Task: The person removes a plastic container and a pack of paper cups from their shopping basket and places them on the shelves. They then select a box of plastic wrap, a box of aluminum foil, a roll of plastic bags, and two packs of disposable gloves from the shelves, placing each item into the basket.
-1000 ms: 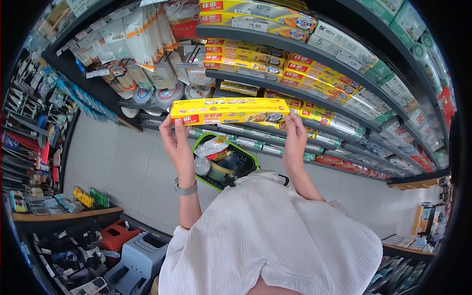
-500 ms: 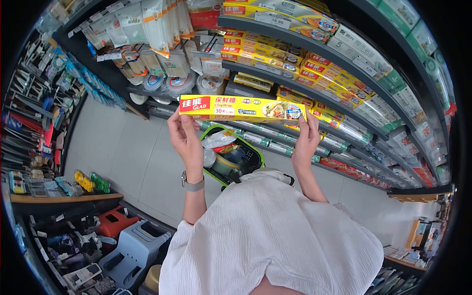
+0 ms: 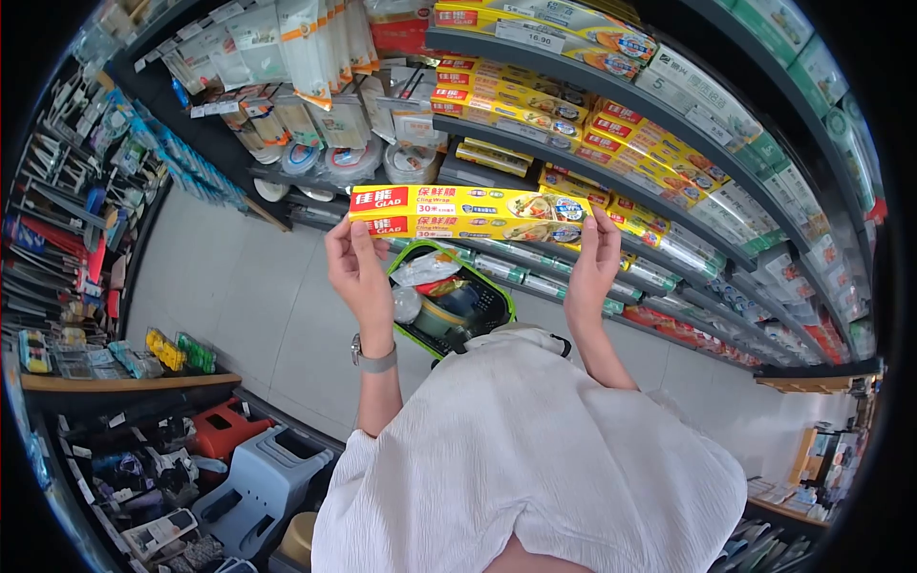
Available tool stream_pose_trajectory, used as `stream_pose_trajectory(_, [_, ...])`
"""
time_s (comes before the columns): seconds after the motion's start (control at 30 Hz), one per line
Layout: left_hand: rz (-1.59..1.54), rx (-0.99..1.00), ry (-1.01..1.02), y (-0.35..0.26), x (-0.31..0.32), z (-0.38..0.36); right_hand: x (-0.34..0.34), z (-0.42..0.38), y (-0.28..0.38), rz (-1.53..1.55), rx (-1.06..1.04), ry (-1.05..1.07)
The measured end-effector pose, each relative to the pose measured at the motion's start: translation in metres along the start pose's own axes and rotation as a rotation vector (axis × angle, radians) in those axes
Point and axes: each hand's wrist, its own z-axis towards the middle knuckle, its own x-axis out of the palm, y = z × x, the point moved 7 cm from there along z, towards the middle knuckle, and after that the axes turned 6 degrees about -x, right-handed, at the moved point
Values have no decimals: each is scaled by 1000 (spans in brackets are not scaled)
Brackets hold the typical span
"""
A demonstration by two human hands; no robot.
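Observation:
A long yellow-and-red box of cling wrap is held up level between my two hands. My left hand grips its left end, thumb on the near face and fingers partly hidden behind. On the right end, my right hand closes with its fingertips at the corner. Two printed faces of the box are in sight. Below it a black shopping basket with a green rim contains a clear plastic package and a round container.
Shelves ahead carry rows of similar yellow boxes. Packaged goods hang at upper left, and knives line the left rack. A grey plastic stool and a red one sit at lower left.
The box has rolled slightly in my hands, so more of its lower printed face shows. Both hands stay at its ends.

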Motion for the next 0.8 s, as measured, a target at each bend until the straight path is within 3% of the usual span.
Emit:
stream_pose_trajectory(0.4, [39, -139, -48, 24, 13, 1, -16, 7, -9, -127, -41, 12])
stream_pose_trajectory(0.7, [100, -125, 54, 44, 37, 14, -17, 9, -8, -153, -31, 11])
stream_pose_trajectory(0.73, [94, -117, 58, 48, 40, 14, -18, 9, -12, -160, -6, 8])
stream_pose_trajectory(0.8, [390, 95, 6, 41, 46, 13, -22, 10, -24, -170, -13, 38])
